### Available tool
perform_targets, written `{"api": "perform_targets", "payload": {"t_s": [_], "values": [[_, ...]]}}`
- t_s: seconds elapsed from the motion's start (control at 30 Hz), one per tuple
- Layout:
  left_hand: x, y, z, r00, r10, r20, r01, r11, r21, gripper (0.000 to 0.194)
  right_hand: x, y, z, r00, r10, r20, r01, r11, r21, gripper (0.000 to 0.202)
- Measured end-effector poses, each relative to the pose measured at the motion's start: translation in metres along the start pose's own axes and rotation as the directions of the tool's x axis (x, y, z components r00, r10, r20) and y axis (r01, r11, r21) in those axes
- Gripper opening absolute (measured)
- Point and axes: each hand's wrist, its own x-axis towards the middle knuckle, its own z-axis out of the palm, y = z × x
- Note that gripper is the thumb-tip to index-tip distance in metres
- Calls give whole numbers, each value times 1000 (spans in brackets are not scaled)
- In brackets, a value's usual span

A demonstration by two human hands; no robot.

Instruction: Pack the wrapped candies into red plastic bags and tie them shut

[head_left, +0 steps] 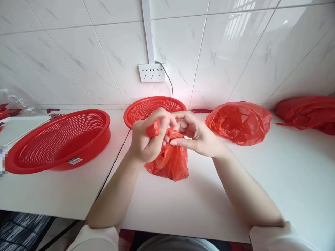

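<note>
A thin red plastic bag (pixel 174 164) hangs from my two hands above the white table, its neck bunched and twisted. My left hand (pixel 150 139) is closed around the gathered neck, with a crumpled bit of the bag poking out by the thumb. On the other side of the neck, my right hand (pixel 196 134) pinches the bag between thumb and fingers. The fingertips of both hands nearly meet, so part of the neck is hidden. What the bag holds, if anything, cannot be made out.
Behind my hands stands a red mesh basket (pixel 159 101); a larger red basket (pixel 78 155) is at left. An open red bag (pixel 238 125) and another red bag (pixel 309 111) lie right. A white tray (pixel 23 127) sits far left. A socket panel (pixel 151 73) is on the wall.
</note>
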Motion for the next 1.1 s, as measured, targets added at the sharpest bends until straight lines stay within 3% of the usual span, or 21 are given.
{"api": "perform_targets", "payload": {"t_s": [0.1, 0.2, 0.27, 0.4, 0.47, 0.67, 0.83, 0.97, 1.1], "values": [[3, -1, -2, 972, 79, -222, -41, 984, 171, 39, -3, -1, 1, 997, 16, -77, -26, 991, -135, 57], [7, -5, -2, 939, 112, -325, -51, 980, 192, 38, -5, -5, 0, 993, 107, -54, -116, 973, -198, 75], [10, -9, 0, 946, 98, -309, -59, 989, 133, 39, -5, -7, -1, 988, 144, -49, -150, 977, -150, 75], [13, -17, 5, 980, 89, -179, -79, 995, 64, 39, -5, -3, -9, 983, 148, -105, -145, 989, 36, 33], [13, -20, 6, 991, 84, -99, -81, 996, 37, 37, -6, 0, -14, 984, 145, -101, -140, 989, 50, 25], [13, -25, 8, 997, 74, -18, -75, 996, -53, 37, -9, -2, -21, 987, 127, -95, -128, 992, -5, 31], [12, -25, 11, 998, 63, 13, -60, 988, -141, 38, -8, -6, -19, 951, 131, -281, -132, 991, 13, 23], [12, -25, 13, 998, 57, 7, -56, 992, -115, 39, -8, -4, -19, 897, 209, -390, -138, 969, 203, 26], [14, -26, 11, 998, 39, -46, -39, 999, 5, 46, -6, -5, -17, 886, 343, -313, -165, 863, 478, 24]]}}
